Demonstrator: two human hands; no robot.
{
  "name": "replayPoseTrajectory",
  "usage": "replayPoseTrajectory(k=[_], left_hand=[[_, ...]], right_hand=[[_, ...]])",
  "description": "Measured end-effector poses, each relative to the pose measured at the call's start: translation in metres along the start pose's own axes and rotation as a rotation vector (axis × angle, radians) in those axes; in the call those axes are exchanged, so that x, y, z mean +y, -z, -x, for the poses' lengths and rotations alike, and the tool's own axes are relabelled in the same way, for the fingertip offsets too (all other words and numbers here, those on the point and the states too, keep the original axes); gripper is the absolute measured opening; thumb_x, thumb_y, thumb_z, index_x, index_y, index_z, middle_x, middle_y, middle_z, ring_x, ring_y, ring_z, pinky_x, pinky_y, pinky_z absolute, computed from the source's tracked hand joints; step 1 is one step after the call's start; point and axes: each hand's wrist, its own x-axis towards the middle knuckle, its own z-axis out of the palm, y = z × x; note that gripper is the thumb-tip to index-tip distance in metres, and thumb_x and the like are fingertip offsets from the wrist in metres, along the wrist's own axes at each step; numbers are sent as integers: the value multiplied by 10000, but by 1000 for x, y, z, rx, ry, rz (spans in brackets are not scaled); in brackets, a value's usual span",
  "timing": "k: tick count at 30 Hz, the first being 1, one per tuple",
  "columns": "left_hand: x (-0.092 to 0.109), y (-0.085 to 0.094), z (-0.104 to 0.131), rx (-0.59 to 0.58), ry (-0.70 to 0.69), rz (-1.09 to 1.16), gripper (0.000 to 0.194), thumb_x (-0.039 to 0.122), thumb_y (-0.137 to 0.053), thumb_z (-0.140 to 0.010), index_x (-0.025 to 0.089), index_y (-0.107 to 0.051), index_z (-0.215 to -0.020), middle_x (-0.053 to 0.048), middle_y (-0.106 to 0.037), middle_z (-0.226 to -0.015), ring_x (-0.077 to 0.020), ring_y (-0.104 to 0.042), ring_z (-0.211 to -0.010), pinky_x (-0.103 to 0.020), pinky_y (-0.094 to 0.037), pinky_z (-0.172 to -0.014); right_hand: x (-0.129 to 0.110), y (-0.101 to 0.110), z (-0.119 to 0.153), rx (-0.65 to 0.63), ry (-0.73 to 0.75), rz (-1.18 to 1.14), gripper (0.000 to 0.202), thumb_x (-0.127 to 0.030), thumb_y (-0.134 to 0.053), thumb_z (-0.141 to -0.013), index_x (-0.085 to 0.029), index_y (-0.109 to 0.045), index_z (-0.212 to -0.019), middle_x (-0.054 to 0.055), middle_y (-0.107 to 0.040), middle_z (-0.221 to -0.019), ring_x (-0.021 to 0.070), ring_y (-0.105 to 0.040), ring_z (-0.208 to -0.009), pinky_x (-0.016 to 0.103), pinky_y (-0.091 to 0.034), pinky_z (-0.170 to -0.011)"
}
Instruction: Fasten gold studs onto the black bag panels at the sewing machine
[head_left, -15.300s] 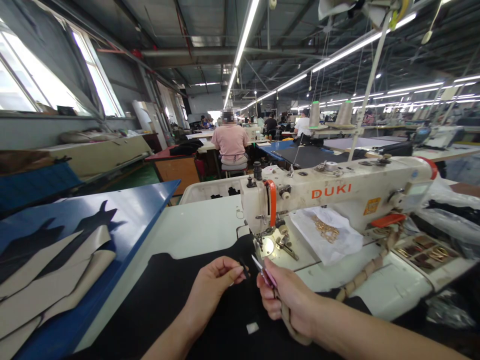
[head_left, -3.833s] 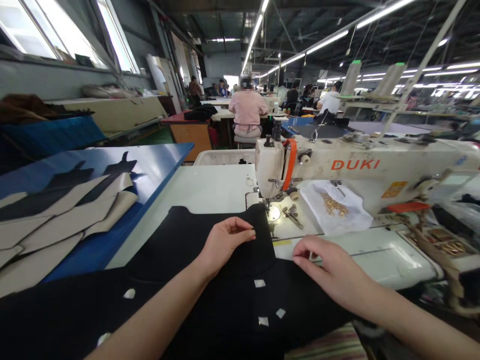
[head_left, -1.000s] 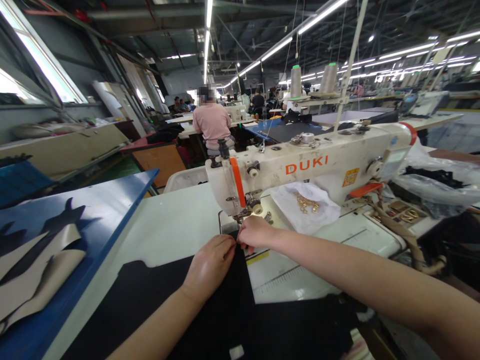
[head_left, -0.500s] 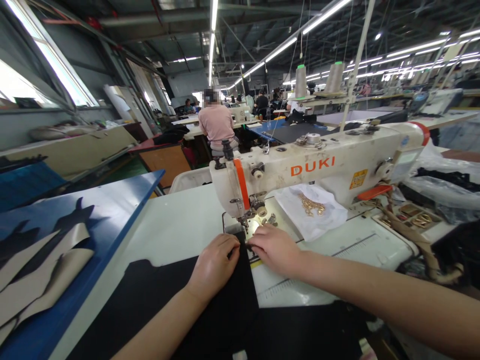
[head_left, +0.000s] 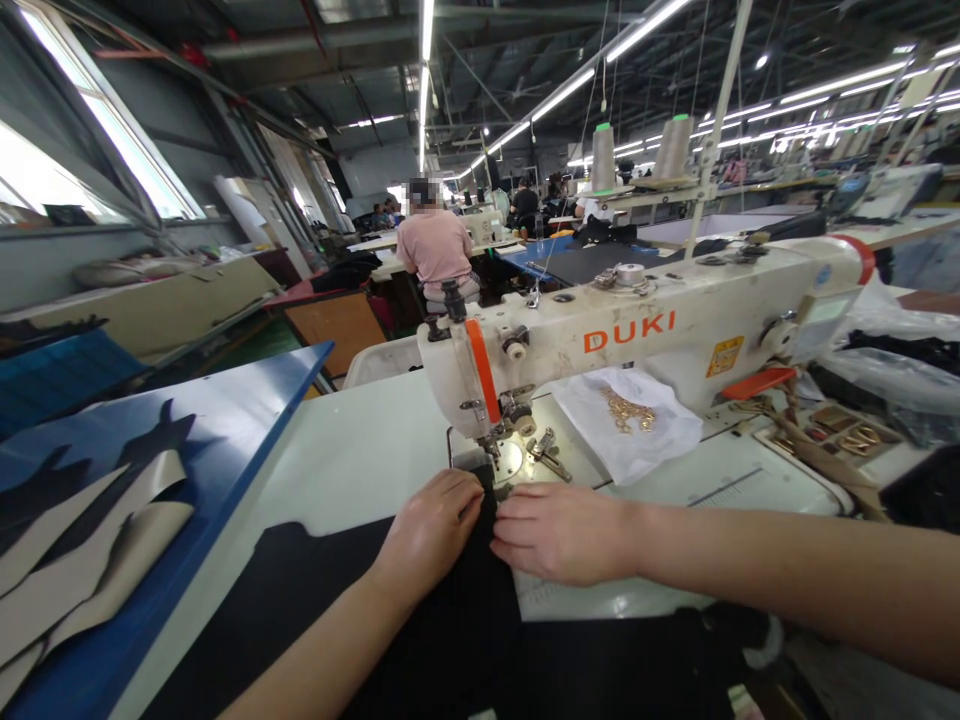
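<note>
A large piece of black fabric [head_left: 337, 575] spreads over the left and front of the sewing machine's bed, its narrow end reaching up to the presser foot. My left hand [head_left: 429, 527] is closed on this fabric just in front of the needle area, thumb and fingers pinching it. On the fabric's right edge lies my right hand [head_left: 566, 532], its fingers pressed together and gripping that edge; the fingertips are partly hidden. Directly beyond both hands stands the white sewing machine [head_left: 637, 325], its lamp lighting the metal needle plate [head_left: 510, 458].
A white bag [head_left: 637, 440] with gold metal pieces rests on the bed beneath the machine arm. To the left, a blue table [head_left: 247, 405] carries beige and black cut pieces. Fittings fill a tray [head_left: 844, 440] at right. A person in pink [head_left: 435, 245] sits farther back.
My right hand has moved back toward me from beside the needle plate, down along the fabric's edge, uncovering the metal guide. My left hand has stayed almost still.
</note>
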Motion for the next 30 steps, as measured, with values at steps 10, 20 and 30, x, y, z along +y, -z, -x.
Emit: replayPoseTrajectory(k=[10, 20, 30], left_hand=[[-2, -7, 4, 57, -30, -59, 212, 198, -393, -931, 167, -581, -838, -40, -644, -808, -173, -602, -795, -316, -526, -745], [-7, 2, -2, -103, -140, -147, 259, 196, -350, -944, 168, -587, -841, -37, -632, -817, -167, -596, -778, -297, -526, -724], [-6, -1, -4, -60, -263, -185, 273, 229, -316, -962, 158, -561, -867, -45, -602, -827, -176, -580, -800, -331, -549, -744]], right_hand=[[2, -12, -5, 156, 274, 62, 287, -200, -355, -959, -134, -630, -1005, 69, -676, -931, 158, -595, -825, 319, -406, -826], [-13, -6, -4, -80, -136, -161, 219, -204, -489, -887, -143, -575, -1079, 89, -640, -1052, 200, -562, -967, 310, -450, -772], [-2, -12, 8, -22, -49, -246, 228, -170, -459, -902, -136, -568, -1099, 117, -621, -1141, 183, -545, -1077, 292, -453, -852]])
